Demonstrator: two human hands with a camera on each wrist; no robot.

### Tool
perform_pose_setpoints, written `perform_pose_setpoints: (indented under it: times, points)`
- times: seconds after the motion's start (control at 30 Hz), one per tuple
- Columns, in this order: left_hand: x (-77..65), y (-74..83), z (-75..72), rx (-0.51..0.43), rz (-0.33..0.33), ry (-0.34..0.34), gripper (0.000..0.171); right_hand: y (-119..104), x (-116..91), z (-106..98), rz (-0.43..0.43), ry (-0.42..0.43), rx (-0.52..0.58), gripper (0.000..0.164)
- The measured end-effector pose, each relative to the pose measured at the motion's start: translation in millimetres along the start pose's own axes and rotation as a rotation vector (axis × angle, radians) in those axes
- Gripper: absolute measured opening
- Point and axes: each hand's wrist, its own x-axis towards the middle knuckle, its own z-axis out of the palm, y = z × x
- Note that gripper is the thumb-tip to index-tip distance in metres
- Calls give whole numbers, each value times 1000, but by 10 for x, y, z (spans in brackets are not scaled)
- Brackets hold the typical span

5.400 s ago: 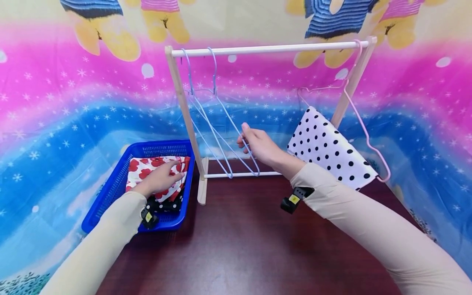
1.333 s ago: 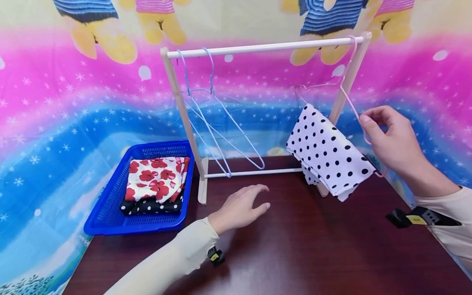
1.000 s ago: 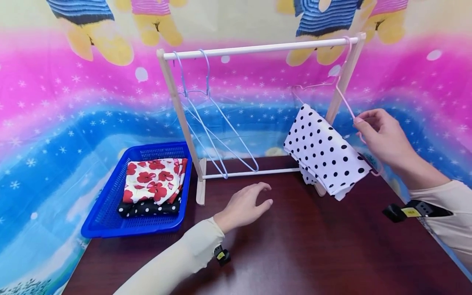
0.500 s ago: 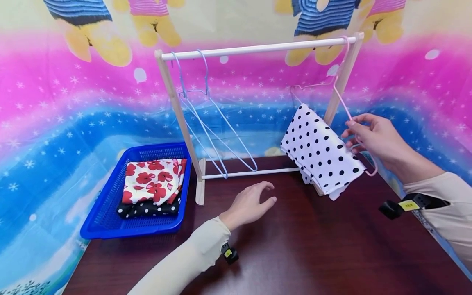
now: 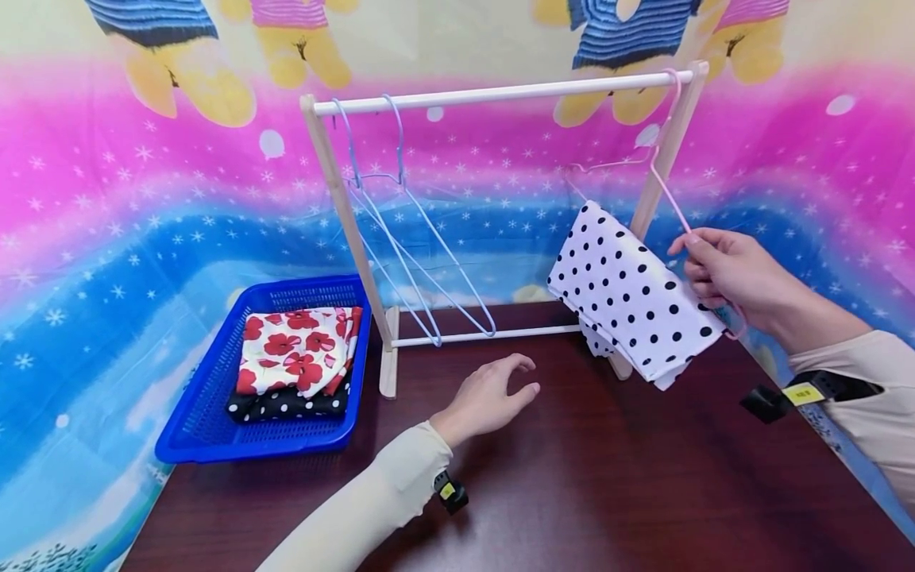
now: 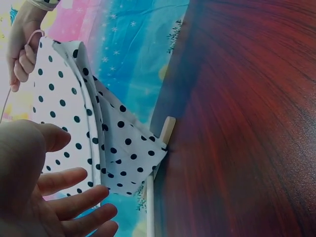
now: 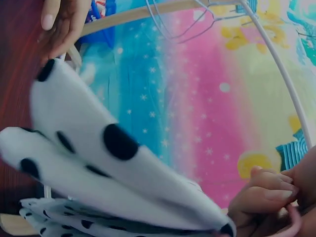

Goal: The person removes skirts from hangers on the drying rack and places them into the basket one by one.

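My right hand pinches the sloping side of a pink clothes hanger between thumb and fingers. The hanger hangs by its hook at the right end of the rack's white rail. Folded over it is a white cloth with black dots, its lower edge tilted; the cloth fills much of the right wrist view. My left hand hovers over the table in front of the rack, palm toward the cloth, fingers loosely bent and holding nothing. In the left wrist view, the left-hand fingers appear in front of the dotted cloth.
Two blue hangers hang at the rack's left end. Left of the rack stands a blue basket with a red-flowered cloth on a black dotted cloth. A wooden post separates basket and hangers. The table is dark red.
Earlier, my right hand held a blue hanger and my left touched the flowered cloth. The right moved to the pink hanger, the left over the table. Recently the right shifted slightly along the hanger.
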Motion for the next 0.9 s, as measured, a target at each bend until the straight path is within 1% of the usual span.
perform_pose_setpoints:
  times: [0.13, 0.3, 0.53, 0.67, 0.77, 0.9]
  points:
    - [4, 7, 8, -8, -10, -8, 36, 6, 18, -44, 16, -24, -88, 36]
    - [11, -2, 9, -13, -15, -6, 35, -20, 50, -22, 45, -51, -185, 45]
    - [1, -15, 6, -19, -21, -13, 35, -16, 73, 7, 71, -45, -201, 52]
    - [-7, -22, 9, -19, -26, -19, 34, 2, 104, 0, 90, -47, -189, 56]
    - [-12, -24, 7, -29, -25, -26, 34, 9, 137, -5, 104, -54, -175, 57]
    - [-11, -23, -1, -30, -25, -20, 33, 11, 176, 7, 106, -64, -190, 59]
